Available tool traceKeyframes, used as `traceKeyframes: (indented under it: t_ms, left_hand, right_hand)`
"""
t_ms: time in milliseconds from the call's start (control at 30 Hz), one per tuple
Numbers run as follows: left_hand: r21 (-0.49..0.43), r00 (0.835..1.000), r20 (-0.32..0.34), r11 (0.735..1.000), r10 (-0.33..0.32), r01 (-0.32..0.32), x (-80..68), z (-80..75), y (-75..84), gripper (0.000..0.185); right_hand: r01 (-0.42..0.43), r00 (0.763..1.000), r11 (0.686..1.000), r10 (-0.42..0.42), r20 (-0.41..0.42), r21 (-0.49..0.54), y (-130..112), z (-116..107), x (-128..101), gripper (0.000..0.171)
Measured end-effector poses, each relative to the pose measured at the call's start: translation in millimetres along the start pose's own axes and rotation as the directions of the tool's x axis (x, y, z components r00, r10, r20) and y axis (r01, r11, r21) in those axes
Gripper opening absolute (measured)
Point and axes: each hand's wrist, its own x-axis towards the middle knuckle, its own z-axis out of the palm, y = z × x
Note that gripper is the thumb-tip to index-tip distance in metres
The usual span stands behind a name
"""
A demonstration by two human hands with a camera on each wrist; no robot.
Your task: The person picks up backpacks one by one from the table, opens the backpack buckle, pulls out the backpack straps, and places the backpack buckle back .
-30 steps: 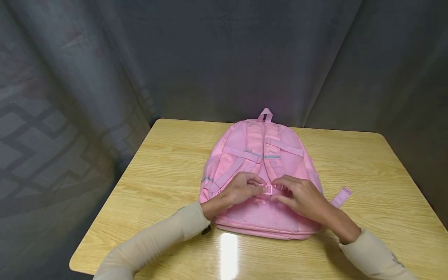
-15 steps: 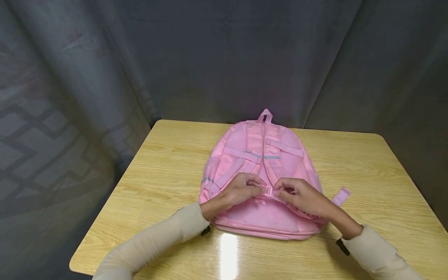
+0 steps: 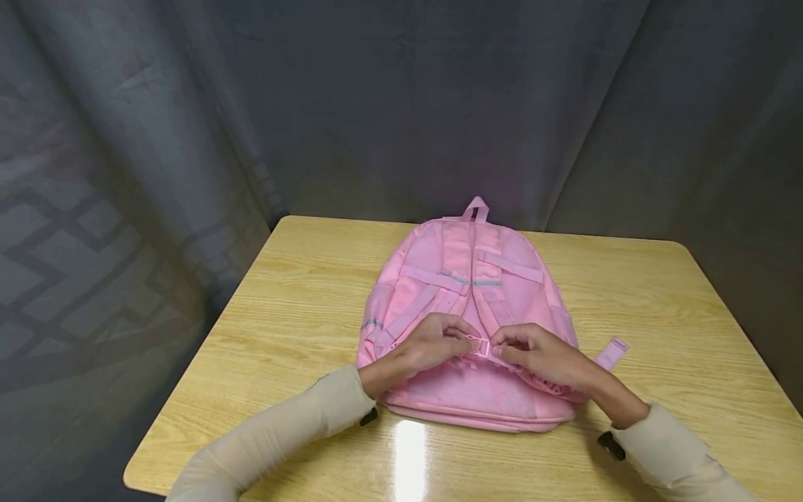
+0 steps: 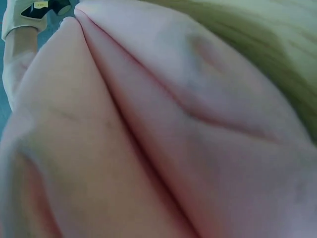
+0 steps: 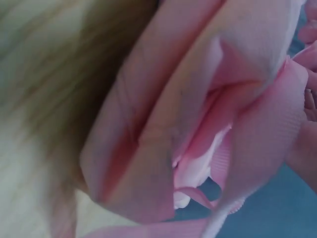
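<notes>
A pink backpack (image 3: 464,394) lies on the table with its shoulder straps facing up and its top loop pointing away. Across its lower part, a small pink buckle (image 3: 484,348) sits between my two hands. My left hand (image 3: 433,343) pinches the buckle's left end with thumb and fingers. From the other side, my right hand (image 3: 541,352) pinches the strap close to the buckle's right end. The right wrist view shows a ribbed pink strap (image 5: 265,134) rising off the bag. Pink fabric (image 4: 119,124) fills most of the left wrist view, hiding the left fingers.
A light wooden table (image 3: 282,307) bears the bag. A loose strap end (image 3: 611,353) sticks out past the bag's right side. Dark grey curtains (image 3: 408,104) hang behind and to the left.
My right hand has shifted slightly right and down, and its fingers have drawn closer together on the strap. The buckle has edged right. My left hand stays nearly in place.
</notes>
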Motion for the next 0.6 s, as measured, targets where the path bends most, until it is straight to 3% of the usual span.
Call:
traceKeyframes:
  t_ms: [600]
  left_hand:
    - [-0.050, 0.999, 0.034, 0.999, 0.001, 0.001, -1.4, 1.3, 1.3, 0.021]
  right_hand:
    - [0.013, 1.000, 0.996, -0.012, -0.018, 0.086, 5.2, 4.2, 2.6, 0.017]
